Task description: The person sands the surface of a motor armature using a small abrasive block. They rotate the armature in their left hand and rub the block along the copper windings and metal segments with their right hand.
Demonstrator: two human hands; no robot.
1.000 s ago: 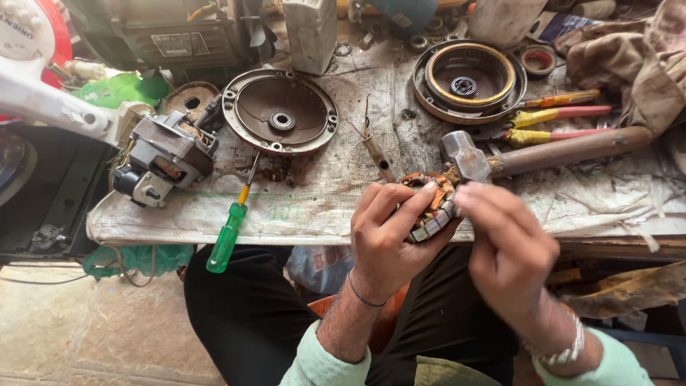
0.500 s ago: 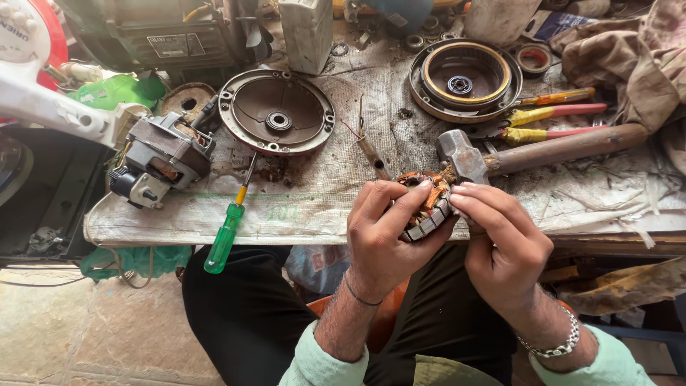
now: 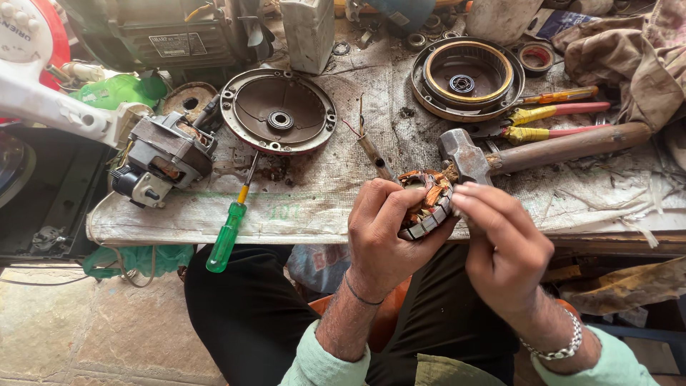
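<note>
My left hand (image 3: 382, 239) grips a round motor stator (image 3: 426, 204) with copper windings, held just above the near edge of the workbench (image 3: 321, 193). My right hand (image 3: 504, 246) is on the stator's right side, its fingertips pinching at the rim and windings. Directly behind the stator lies a hammer (image 3: 532, 151) with a wooden handle, its steel head close to my fingers. A thin metal punch (image 3: 373, 150) lies just left of the hammer head.
A green-handled screwdriver (image 3: 230, 227) overhangs the bench's front edge. A round brown motor cover (image 3: 279, 112), a second housing with a bearing (image 3: 464, 75), a small grey motor (image 3: 163, 157), pliers with yellow and red grips (image 3: 550, 123) and a crumpled rag (image 3: 622, 50) crowd the bench.
My hands and the stator have shifted slightly left and closer together; my right fingers have moved up onto the stator's rim. Nothing on the bench moved.
</note>
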